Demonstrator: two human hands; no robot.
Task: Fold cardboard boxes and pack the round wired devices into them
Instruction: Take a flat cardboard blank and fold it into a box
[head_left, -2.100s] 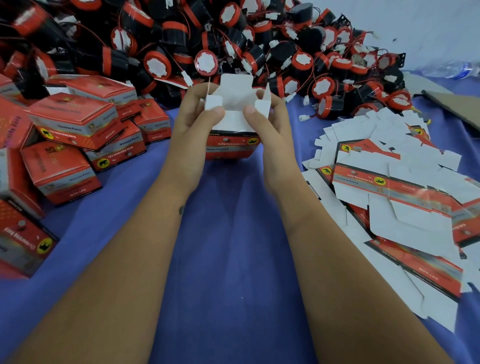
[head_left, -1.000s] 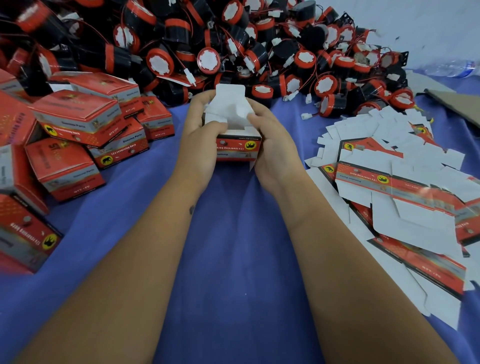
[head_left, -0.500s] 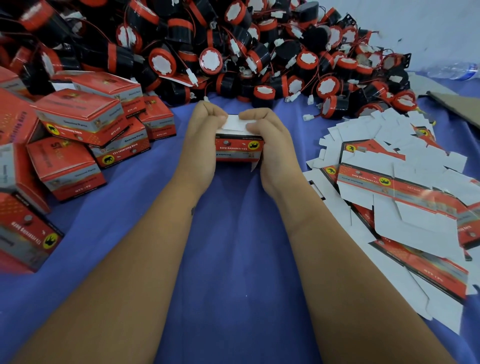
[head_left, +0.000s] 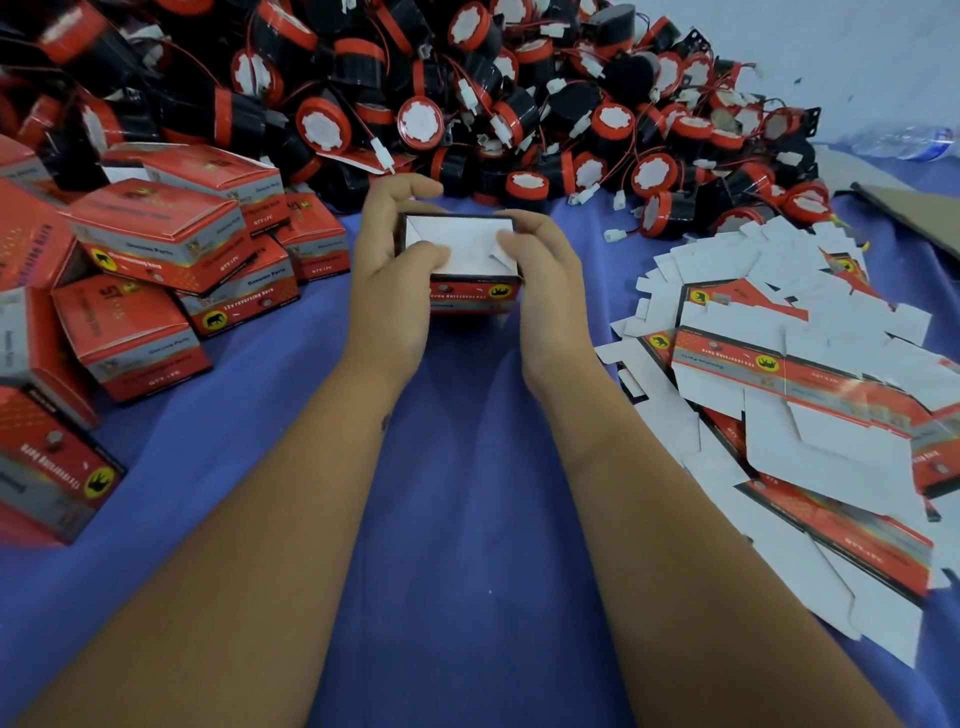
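While both hands hold it over the blue cloth (head_left: 467, 493), the small red cardboard box (head_left: 470, 291) sits at the centre of the table, its white flaps folded flat on top. The left hand (head_left: 395, 275) curls round the box's left side, thumb pressing on the white top; the right hand (head_left: 540, 280) curls round the right side, thumb on the top too.

Just behind the box rises a big pile of round wired devices (head_left: 467, 93), black with red rims and white faces, thin red wires and white plugs tangled through it. To the left lies a heap of folded red boxes (head_left: 156, 260), some tipped on edge. To the right a loose spread of flat box blanks (head_left: 789, 395) overlaps, mostly white side up. A clear plastic bottle (head_left: 909, 143) lies at the far right edge.

The fingers hide the box's side walls, its inside cannot be seen, and the print on it is too blurred to read in full.
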